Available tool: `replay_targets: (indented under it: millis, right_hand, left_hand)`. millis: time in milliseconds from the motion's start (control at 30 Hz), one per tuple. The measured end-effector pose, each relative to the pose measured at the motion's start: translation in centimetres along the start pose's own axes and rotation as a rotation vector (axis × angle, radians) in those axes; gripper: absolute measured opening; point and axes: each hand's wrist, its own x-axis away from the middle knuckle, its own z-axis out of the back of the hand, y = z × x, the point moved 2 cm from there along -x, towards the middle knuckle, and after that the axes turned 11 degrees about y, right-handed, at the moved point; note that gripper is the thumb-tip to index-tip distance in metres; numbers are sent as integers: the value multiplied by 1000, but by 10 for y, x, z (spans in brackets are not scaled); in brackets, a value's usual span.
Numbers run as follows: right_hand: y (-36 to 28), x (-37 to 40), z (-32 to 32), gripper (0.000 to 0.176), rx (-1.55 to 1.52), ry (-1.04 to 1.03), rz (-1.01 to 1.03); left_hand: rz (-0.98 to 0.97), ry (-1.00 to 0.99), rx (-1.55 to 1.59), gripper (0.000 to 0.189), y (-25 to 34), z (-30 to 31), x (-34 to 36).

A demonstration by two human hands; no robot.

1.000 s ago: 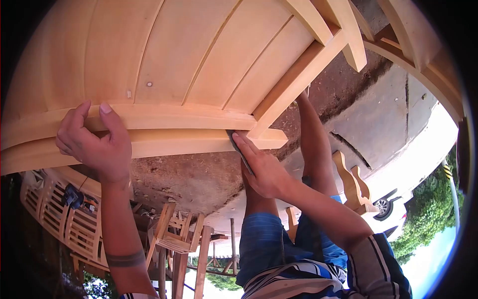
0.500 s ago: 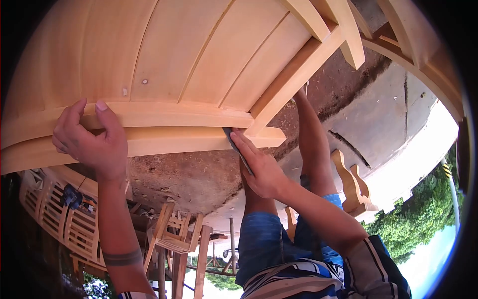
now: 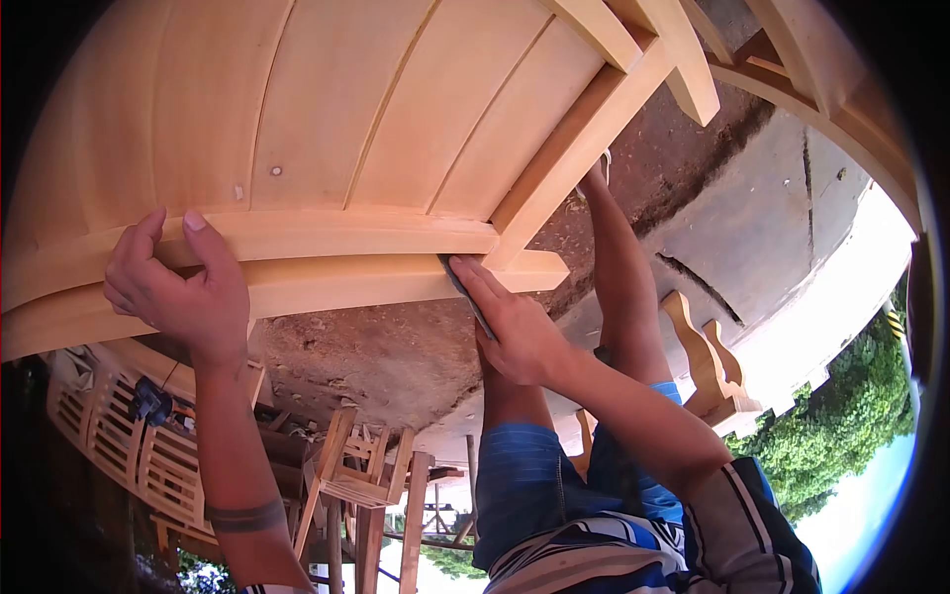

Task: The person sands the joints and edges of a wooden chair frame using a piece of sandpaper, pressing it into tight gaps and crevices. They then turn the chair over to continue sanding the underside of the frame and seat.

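Observation:
A piece of dark sandpaper (image 3: 467,293) sits folded under the fingers of my right hand (image 3: 515,332). Its top edge is at the pale lower wooden rail (image 3: 396,278), close to the corner joint. Above that runs the upper rail (image 3: 376,233) of a slatted wooden panel (image 3: 307,119). My left hand (image 3: 183,287) lies over both rails at the left, with thumb and forefinger apart and loosely curved, nothing between them. A cross rail (image 3: 584,148) meets the upper rail beside the right hand.
Wooden slatted furniture (image 3: 163,445) stands at lower left, near a wooden stool-like frame (image 3: 361,485). Curved wooden pieces (image 3: 698,346) rest on the ground at right. Another wooden frame (image 3: 841,109) arches at upper right. My legs (image 3: 628,267) are beneath the work.
The view has shifted slightly, so the panel sits a little further left. My right hand and the sandpaper stay near the same spot on the lower rail; the left hand keeps its pose.

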Motion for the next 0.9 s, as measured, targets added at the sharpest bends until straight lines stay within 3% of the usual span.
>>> replay_targets:
  millis: [200, 300, 433, 633, 733, 833, 900]
  right_hand:
    - [9, -17, -14, 77, 65, -54, -114]
    - [5, 8, -11, 69, -60, 191, 56]
    - [3, -4, -16, 71, -29, 78, -120]
    - [1, 2, -9, 73, -17, 110, -69]
    - [7, -23, -13, 74, 27, -84, -150]
    - [2, 10, -4, 74, 9, 93, -43]
    - [3, 5, -4, 75, -11, 44, -73]
  left_hand:
    - [-5, 13, -13, 29, 1, 1, 1]
    - [-18, 51, -3, 29, 2, -1, -1]
    - [-22, 49, -17, 30, -1, -2, 6]
    - [-20, 80, -67, 30, 3, -8, 3]
    - [-24, 38, -115, 30, 0, -1, 2]
    - [-23, 47, -136, 30, 5, -4, 0]
    - [-13, 53, -139, 29, 7, -5, 2]
